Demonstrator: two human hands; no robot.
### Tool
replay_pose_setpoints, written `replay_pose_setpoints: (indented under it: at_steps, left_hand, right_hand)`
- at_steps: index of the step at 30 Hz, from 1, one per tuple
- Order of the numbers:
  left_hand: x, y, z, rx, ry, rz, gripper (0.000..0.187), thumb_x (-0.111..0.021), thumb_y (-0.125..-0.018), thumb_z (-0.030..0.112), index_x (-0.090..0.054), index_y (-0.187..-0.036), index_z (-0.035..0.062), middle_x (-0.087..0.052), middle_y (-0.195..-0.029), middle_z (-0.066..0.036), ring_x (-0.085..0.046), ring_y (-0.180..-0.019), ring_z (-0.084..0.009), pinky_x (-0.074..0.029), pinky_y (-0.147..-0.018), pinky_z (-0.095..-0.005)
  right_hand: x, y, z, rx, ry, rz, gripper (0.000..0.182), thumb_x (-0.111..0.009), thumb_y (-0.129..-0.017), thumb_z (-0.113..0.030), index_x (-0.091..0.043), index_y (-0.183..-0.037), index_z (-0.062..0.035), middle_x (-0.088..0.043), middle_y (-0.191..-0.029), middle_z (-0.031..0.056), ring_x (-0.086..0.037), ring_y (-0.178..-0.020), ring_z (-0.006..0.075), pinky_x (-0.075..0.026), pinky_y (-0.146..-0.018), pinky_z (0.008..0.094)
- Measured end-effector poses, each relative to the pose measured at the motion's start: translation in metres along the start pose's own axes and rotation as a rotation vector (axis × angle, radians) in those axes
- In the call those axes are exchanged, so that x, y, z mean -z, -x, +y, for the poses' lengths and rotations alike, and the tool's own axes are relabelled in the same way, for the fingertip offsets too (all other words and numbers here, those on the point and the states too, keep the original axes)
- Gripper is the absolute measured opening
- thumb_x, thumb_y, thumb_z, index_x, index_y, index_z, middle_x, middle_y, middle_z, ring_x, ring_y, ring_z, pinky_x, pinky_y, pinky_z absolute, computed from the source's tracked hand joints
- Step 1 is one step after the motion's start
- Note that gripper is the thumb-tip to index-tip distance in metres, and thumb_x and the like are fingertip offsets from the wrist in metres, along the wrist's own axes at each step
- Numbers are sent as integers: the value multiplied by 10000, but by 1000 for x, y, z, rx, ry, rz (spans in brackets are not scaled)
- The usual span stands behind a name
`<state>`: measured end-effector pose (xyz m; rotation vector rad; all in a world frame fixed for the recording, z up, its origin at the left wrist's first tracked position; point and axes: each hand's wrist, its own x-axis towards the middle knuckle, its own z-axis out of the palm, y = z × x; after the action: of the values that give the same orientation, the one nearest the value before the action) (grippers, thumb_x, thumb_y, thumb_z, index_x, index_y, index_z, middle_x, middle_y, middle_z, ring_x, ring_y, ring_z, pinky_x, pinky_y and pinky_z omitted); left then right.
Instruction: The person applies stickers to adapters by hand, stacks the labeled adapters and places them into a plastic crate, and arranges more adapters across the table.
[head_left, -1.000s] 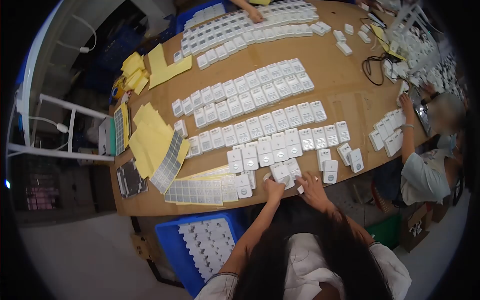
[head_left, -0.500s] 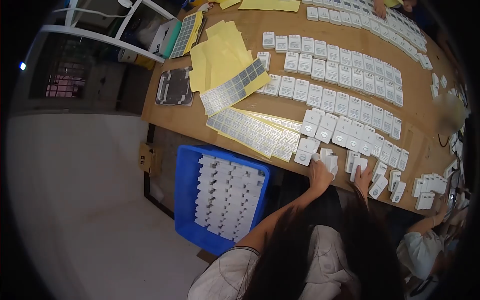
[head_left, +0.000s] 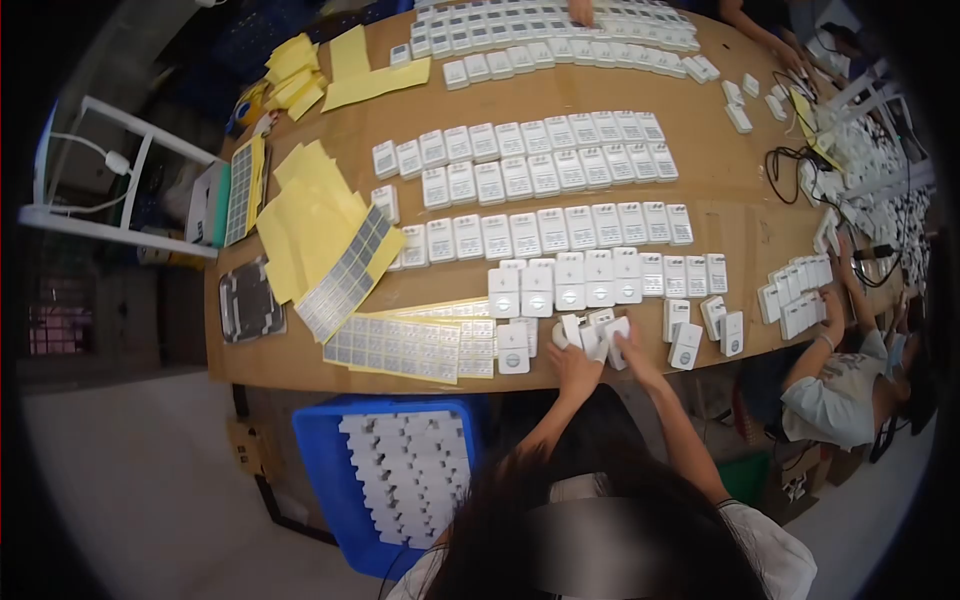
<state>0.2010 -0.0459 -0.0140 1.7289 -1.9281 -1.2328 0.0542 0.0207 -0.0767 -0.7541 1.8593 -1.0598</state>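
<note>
My left hand (head_left: 577, 370) is at the front edge of the table, its fingers closed around a small white plug-in device (head_left: 572, 328). Its fingertips look white, perhaps covered; the grip is partly hidden. Close beside it, my right hand (head_left: 636, 354) grips another white plug-in device (head_left: 617, 338) by its side. Another white device (head_left: 601, 318) is just behind, between the hands. A device with a round mark (head_left: 513, 350) lies left of my left hand. Behind both hands, a row of face-up devices (head_left: 569, 282) overlaps the row beneath.
Several rows of labelled white devices (head_left: 525, 232) cover the table (head_left: 330, 120). Sticker sheets (head_left: 395, 345) and yellow backing paper (head_left: 310, 210) lie left. A blue crate (head_left: 325, 480) of white parts stands below the edge. Co-workers' hands (head_left: 828, 310) reach in at right and at the far side.
The camera view has turned and shifted, so the table appears more level and more of its right side shows. My right hand has come closer to my left hand, a device still in it.
</note>
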Motion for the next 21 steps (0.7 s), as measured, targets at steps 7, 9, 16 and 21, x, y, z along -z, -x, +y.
replay_pose_setpoints:
  at_steps: [7,9,16,21]
  left_hand:
    - [-2,1,-30,-53,-136,24,829,-744,-840,173,-269,-1422,-175,-451,-1259,-431,-479,-1156,-579,-403,-1026,-568]
    - [18,5,-23,-40,-56,56,817,-743,-848,175,-280,-1419,-178,-475,-1245,-423,-497,-1159,-566,-412,-1027,-552]
    - [52,28,-8,54,139,66,681,-740,-871,196,-400,-1329,-174,-572,-1170,-357,-586,-1083,-521,-479,-947,-504]
    - [47,22,-13,1,98,86,701,-725,-897,206,-379,-1370,-179,-462,-1326,-393,-540,-1160,-551,-473,-977,-515]
  right_hand:
    - [-65,30,-55,79,469,374,698,-589,-955,-236,-289,-1540,-2,-410,-1406,288,-429,-1248,470,-341,-1062,536]
    - [-69,40,-74,156,720,359,702,-600,-957,-265,-301,-1534,-1,-414,-1407,278,-436,-1246,452,-345,-1049,537]
    - [-65,31,-71,236,862,247,727,-673,-930,-366,-377,-1477,9,-428,-1424,261,-489,-1192,419,-369,-1011,509]
    - [-28,23,-63,196,307,204,558,-682,-936,-196,-439,-1397,3,-488,-1341,241,-505,-1198,408,-379,-996,515]
